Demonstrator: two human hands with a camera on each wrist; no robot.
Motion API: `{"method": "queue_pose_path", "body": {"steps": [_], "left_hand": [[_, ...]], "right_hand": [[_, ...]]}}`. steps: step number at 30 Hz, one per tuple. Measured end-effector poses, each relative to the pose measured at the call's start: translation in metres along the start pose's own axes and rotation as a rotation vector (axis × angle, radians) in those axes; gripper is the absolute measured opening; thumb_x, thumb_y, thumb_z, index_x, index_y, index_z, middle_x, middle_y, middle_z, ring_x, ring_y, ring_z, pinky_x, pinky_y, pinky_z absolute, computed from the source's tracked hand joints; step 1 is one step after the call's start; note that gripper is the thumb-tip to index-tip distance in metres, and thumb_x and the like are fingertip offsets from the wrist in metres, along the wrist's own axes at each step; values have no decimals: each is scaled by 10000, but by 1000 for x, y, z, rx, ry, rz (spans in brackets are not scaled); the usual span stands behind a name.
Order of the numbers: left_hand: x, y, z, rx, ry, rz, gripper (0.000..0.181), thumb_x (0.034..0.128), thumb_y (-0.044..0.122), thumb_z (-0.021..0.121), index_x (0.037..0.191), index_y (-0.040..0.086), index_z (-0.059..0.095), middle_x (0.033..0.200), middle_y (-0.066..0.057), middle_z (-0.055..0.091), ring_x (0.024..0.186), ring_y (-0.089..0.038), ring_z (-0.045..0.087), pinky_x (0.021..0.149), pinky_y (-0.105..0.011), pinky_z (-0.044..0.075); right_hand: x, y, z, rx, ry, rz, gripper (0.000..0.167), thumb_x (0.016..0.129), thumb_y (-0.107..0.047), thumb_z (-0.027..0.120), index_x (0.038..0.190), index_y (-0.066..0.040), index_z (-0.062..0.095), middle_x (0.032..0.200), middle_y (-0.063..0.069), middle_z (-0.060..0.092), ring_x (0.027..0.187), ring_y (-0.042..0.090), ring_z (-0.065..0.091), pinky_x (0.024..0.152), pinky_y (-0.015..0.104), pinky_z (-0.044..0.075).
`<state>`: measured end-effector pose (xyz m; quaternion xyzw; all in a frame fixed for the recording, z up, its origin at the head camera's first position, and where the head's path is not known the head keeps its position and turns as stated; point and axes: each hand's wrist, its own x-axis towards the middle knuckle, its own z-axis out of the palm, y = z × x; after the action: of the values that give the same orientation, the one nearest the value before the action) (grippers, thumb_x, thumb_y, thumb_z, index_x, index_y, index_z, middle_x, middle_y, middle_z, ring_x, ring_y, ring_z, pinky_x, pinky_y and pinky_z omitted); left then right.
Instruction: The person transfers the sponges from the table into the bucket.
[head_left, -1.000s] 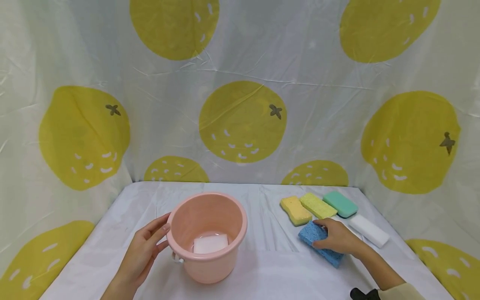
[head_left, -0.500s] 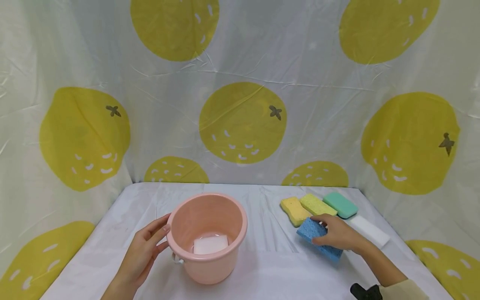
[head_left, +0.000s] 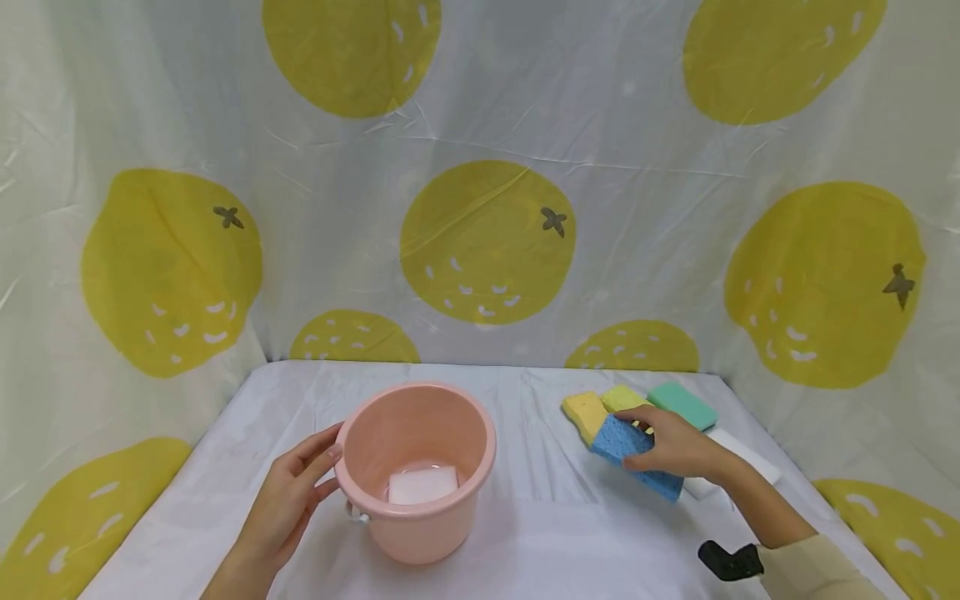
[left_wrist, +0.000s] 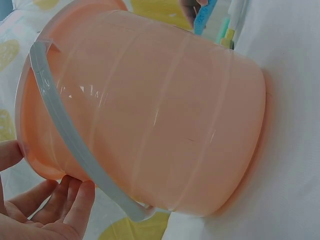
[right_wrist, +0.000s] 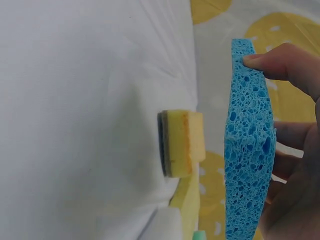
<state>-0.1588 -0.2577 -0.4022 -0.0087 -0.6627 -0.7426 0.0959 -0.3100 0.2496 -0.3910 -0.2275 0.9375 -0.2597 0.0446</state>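
A pink bucket (head_left: 420, 533) stands upright on the white-covered table, a white block (head_left: 422, 486) lying in its bottom. My left hand (head_left: 288, 496) holds the bucket's left rim between thumb and fingers; the left wrist view shows the fingers (left_wrist: 55, 200) below the rim, beside the grey handle (left_wrist: 75, 145). On the right, my right hand (head_left: 678, 446) grips a blue sponge (head_left: 637, 458) by its edges, thumb on one side and fingers on the other. In the right wrist view the blue sponge (right_wrist: 247, 145) is off the table surface.
Behind the blue sponge lie a yellow-orange sponge (head_left: 584, 414), a lime-yellow sponge (head_left: 624, 398) and a green sponge (head_left: 682, 405). A white block (head_left: 742, 454) is partly behind my right forearm. A lemon-print curtain (head_left: 487, 342) encloses the back and sides.
My right hand has lifted the blue sponge from the table and moved it slightly up and left, now partly covering the yellow sponges. The left hand and bucket have stayed in place.
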Motion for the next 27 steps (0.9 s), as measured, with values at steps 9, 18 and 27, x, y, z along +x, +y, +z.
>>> {"method": "queue_pose_path", "body": {"steps": [9, 18, 27], "left_hand": [[2, 1, 1, -10, 3, -1, 522, 1063, 130, 600, 1494, -115, 435, 1406, -25, 592, 1241, -85, 585, 930, -348, 566], [0, -2, -4, -4, -25, 39, 505, 1070, 121, 588, 1488, -121, 439, 1398, -1, 602, 1262, -92, 575, 934, -350, 564], [1, -2, -2, -10, -42, 52, 501, 1072, 112, 580, 1487, -128, 433, 1405, -6, 596, 1273, -91, 564, 941, -359, 562]], "right_hand": [[10, -18, -10, 9, -1, -36, 792, 778, -328, 880, 1434, -15, 564, 1199, 141, 590, 998, 302, 561, 763, 419, 545], [25, -34, -22, -15, -18, -132, 750, 797, -310, 855, 1429, -18, 574, 1198, 122, 602, 1001, 288, 571, 761, 393, 546], [33, -57, -38, -18, -42, -198, 747, 804, -306, 845, 1426, 7, 575, 1152, 117, 609, 958, 282, 597, 734, 370, 566]]}}
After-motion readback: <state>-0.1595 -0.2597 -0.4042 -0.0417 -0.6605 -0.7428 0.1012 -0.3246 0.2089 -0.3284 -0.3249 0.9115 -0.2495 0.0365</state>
